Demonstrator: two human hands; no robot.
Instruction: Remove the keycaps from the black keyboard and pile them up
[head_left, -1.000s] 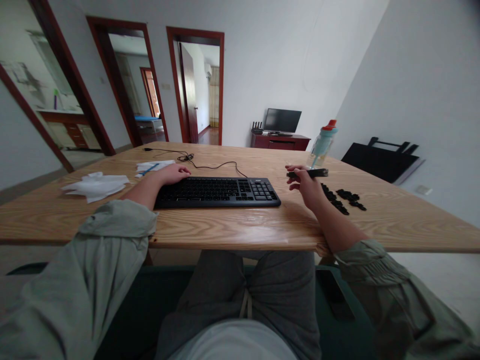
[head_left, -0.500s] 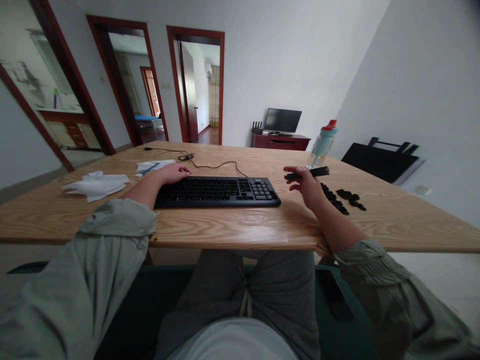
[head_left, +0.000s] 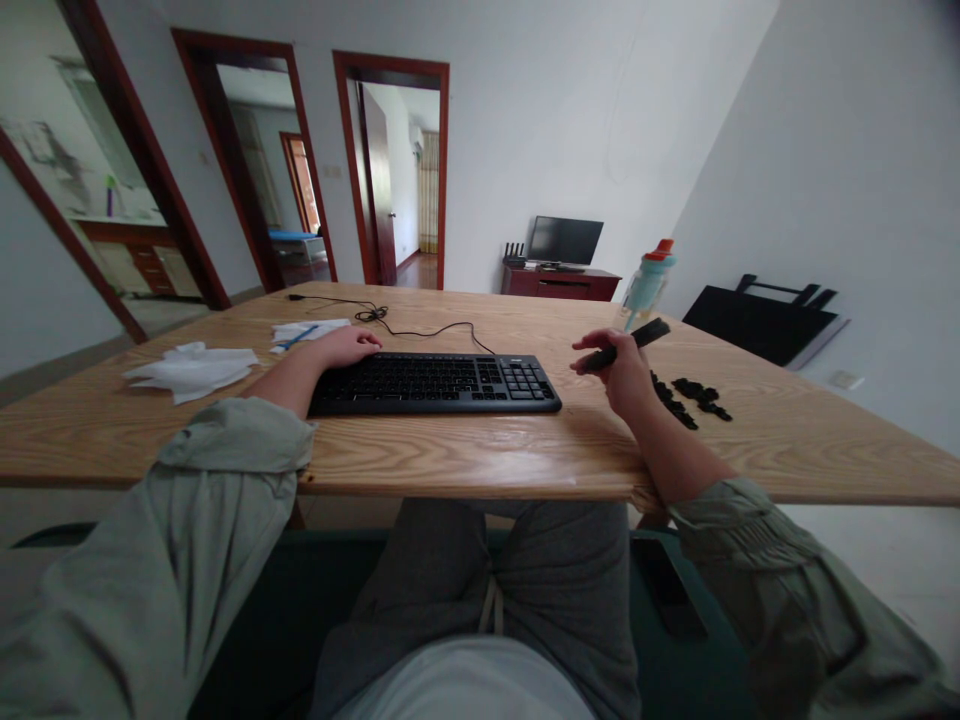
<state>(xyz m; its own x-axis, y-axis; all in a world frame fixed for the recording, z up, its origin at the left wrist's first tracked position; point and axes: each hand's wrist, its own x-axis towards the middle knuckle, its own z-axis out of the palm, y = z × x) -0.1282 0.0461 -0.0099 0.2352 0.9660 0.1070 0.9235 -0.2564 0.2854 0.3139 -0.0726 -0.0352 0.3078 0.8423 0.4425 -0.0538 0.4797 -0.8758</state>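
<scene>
A black keyboard (head_left: 435,383) lies on the wooden table (head_left: 465,455), its cable trailing to the far side. My left hand (head_left: 346,347) rests on the keyboard's far left corner, fingers curled over its edge. My right hand (head_left: 613,366) is raised just right of the keyboard and pinches a long black bar-shaped piece (head_left: 628,345), which tilts up to the right. Behind that hand, several loose black keycaps (head_left: 686,396) lie in a scatter on the table.
White tissues (head_left: 191,369) and a paper with a blue pen (head_left: 301,332) lie at the left. A pale blue bottle with a red cap (head_left: 645,284) stands at the far right. A black folded object (head_left: 761,320) leans by the right wall.
My right hand has turned the black bar from level to tilted, its right end raised. The left hand has not moved.
</scene>
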